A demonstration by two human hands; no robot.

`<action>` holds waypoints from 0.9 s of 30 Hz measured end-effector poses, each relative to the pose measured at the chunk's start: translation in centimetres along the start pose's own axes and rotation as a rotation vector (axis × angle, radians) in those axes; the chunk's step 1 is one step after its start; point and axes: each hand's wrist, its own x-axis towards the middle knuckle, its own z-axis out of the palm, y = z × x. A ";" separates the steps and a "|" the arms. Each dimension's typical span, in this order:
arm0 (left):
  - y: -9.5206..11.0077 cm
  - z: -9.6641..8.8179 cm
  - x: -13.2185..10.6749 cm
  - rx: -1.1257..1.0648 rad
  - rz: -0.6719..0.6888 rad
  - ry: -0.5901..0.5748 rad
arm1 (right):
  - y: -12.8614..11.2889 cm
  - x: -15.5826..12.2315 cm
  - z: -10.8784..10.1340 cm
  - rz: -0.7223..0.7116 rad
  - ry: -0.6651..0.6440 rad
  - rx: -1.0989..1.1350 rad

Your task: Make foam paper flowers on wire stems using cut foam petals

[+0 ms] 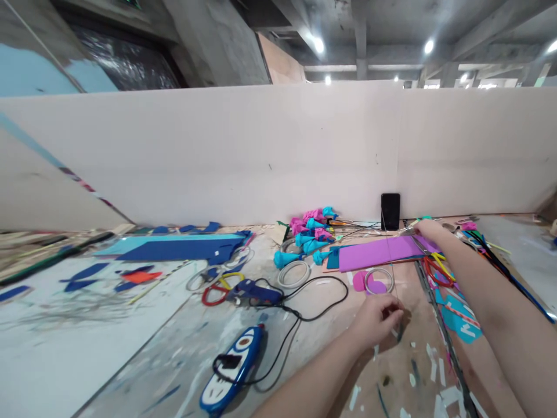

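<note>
My left hand [378, 320] is low in the middle of the table, fingers pinched on a thin wire [390, 261] that runs away from me across a purple foam sheet [374, 253]. My right hand [430, 230] reaches to the far end of that sheet, fingers curled around a small thin object I cannot make out. A clear ring [379, 280] and a pink disc [359, 281] lie just beyond my left hand. Scissors with red and yellow handles [437, 268] lie under my right forearm.
A black phone [390, 211] leans on the white wall. Cyan and pink paper cones [310, 233] are piled nearby. A tape roll [293, 273], blue glue gun [255, 292], blue power strip [232, 368] with black cable, more scissors [216, 278] and blue sheets [174, 249] lie to the left.
</note>
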 end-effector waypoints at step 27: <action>-1.6 0.9 0.4 -0.040 -0.034 0.035 | 3.3 -3.6 -9.3 0.110 0.477 -0.022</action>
